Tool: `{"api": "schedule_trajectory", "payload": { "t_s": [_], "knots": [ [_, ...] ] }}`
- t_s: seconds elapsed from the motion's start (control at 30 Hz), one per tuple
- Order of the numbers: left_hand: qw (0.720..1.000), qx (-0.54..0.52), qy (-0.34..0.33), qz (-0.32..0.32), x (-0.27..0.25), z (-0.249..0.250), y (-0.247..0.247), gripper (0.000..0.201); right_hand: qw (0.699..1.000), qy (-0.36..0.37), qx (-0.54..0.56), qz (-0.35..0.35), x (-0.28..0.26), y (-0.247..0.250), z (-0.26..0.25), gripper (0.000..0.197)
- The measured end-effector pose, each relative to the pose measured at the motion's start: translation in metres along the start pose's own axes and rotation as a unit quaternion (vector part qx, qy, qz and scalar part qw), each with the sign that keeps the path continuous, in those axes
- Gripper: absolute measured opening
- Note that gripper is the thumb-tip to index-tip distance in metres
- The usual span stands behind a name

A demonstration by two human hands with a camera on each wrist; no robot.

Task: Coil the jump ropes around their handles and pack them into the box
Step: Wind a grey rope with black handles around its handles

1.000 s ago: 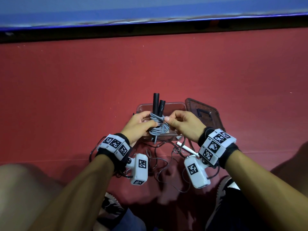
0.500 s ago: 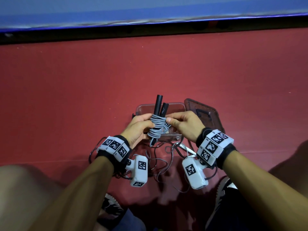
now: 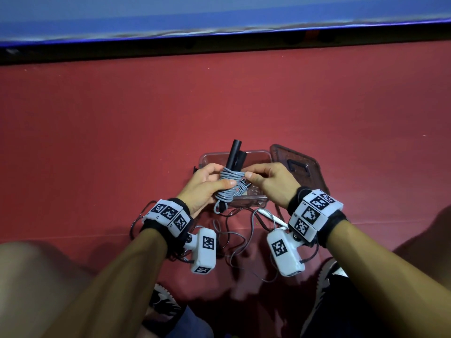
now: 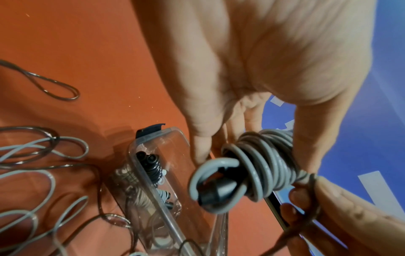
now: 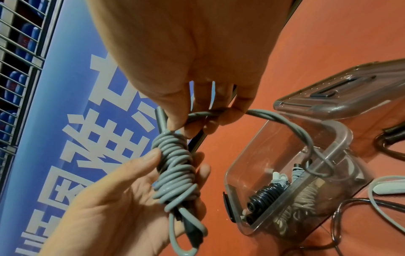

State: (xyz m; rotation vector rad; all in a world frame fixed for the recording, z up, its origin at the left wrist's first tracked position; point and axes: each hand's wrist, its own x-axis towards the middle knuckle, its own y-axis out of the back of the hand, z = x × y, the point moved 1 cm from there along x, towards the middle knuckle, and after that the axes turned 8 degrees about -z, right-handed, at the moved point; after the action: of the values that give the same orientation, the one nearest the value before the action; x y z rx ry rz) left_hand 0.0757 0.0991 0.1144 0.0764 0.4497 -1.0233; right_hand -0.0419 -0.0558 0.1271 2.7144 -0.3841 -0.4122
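Observation:
A grey jump rope (image 3: 230, 185) is coiled round two black handles (image 3: 234, 154), held upright over the clear box (image 3: 253, 152). My left hand (image 3: 220, 176) grips the coil, thumb across its front. My right hand (image 3: 247, 173) pinches the rope's free end (image 5: 203, 114) at the top of the coil (image 5: 175, 171). A loop of the rope (image 5: 291, 124) hangs from that pinch toward the box (image 5: 245, 166). Inside lie a black coiled rope (image 5: 266, 192) and a pale coiled one (image 5: 306, 195).
The box's smoky lid (image 3: 302, 164) lies right of the box on the red floor. Loose grey and dark ropes (image 3: 231, 237) and a white handle (image 3: 271, 215) lie between the box and my knees. A blue banner (image 3: 219, 15) runs along the far edge.
The bundle has tipped a little to the right and sunk slightly. My right fingers have shifted along the coil's top with the rope's end. The left hand's hold is unchanged.

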Motion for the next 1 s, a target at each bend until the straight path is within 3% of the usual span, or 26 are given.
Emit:
{"api": "schedule_trajectory", "payload": {
  "t_s": [0.23, 0.3, 0.4, 0.67, 0.77, 1.0],
  "knots": [
    [0.996, 0.089, -0.03, -0.015, 0.0004, -0.0063, -0.003, 0.045, 1.0, 0.006, 0.0, 0.021, -0.0001, -0.0025, 0.0051, 0.009],
    [0.994, 0.104, -0.042, -0.005, 0.0004, -0.0066, -0.0027, 0.039, 1.0, 0.007, 0.001, 0.024, 0.0001, -0.0033, 0.0069, 0.012],
    [0.995, 0.1, -0.025, -0.014, -0.0005, -0.0047, -0.0021, 0.031, 0.999, 0.001, 0.002, 0.036, 0.0007, -0.0037, 0.0084, 0.017],
    [0.999, 0.041, 0.006, -0.028, -0.0018, -0.0029, -0.0002, 0.052, 1.0, 0.009, 0.0, 0.014, -0.0003, -0.0025, 0.0016, 0.013],
    [0.998, 0.007, 0.02, -0.051, -0.0019, -0.0042, -0.0019, 0.046, 0.999, 0.009, 0.025, 0.023, -0.0004, -0.0014, -0.0004, 0.01],
    [0.996, 0.055, -0.02, -0.064, -0.0006, -0.0029, -0.0089, 0.059, 0.999, 0.012, -0.008, 0.037, 0.0019, -0.0033, 0.0048, 0.016]
  ]
}}
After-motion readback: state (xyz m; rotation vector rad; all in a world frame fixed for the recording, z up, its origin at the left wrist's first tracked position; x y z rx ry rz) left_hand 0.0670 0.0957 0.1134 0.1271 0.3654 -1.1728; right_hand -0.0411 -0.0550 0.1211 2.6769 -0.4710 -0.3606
